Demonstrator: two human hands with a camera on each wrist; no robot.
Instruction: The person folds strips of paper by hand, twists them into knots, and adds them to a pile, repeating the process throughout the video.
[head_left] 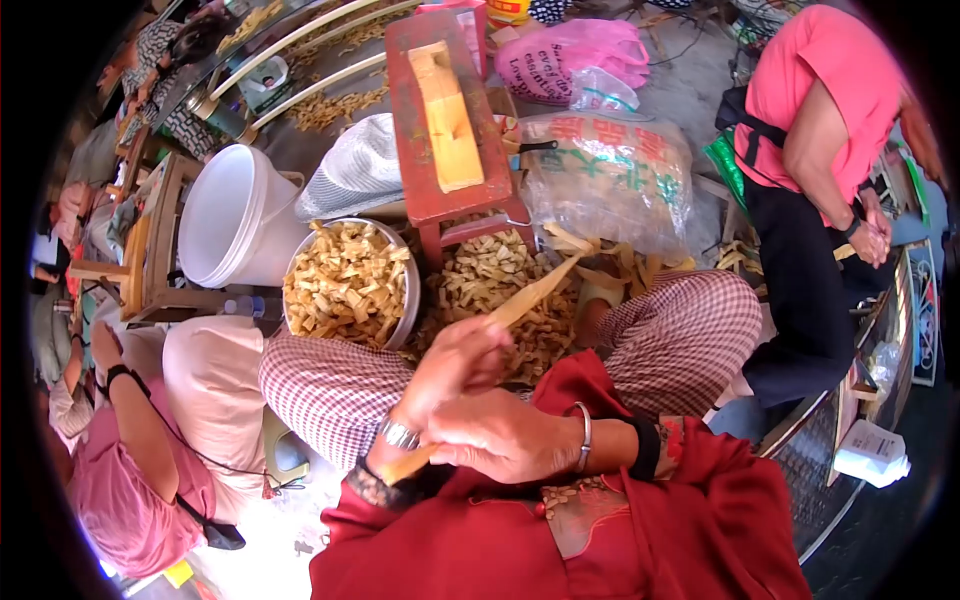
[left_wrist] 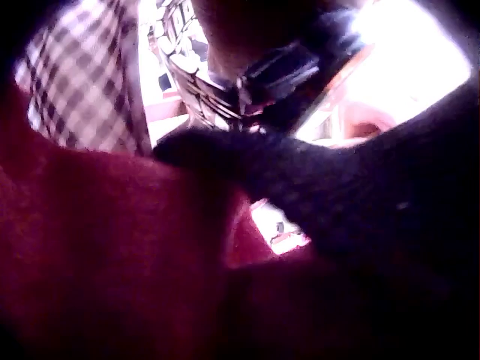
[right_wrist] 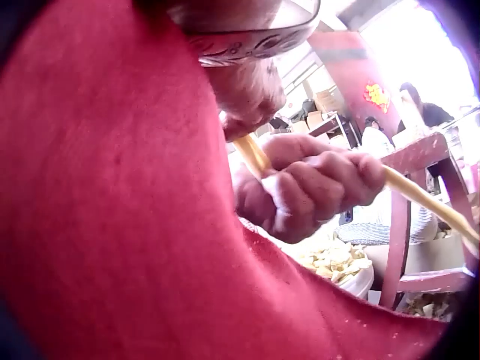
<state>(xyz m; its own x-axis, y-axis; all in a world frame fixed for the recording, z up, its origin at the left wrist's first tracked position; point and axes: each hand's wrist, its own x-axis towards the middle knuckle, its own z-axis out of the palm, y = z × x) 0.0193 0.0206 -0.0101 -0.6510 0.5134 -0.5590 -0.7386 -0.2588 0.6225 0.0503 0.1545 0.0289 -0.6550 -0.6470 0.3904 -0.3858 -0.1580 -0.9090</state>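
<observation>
The left hand (head_left: 455,360) fists round a strip (head_left: 530,292) pointing to 1 o'clock; the right hand (head_left: 500,435) grips its half-hidden lower end.

Head looks down; wrist views sit close, right sharing the strip (head_left: 535,290).

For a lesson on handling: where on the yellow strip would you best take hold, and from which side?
Grip the yellow strip on its bare upper stretch, just beyond the left hand, coming from the side so fingers close across its narrow width. It is long, thin and slants up away from the person; the right hand holds its lower end.
</observation>
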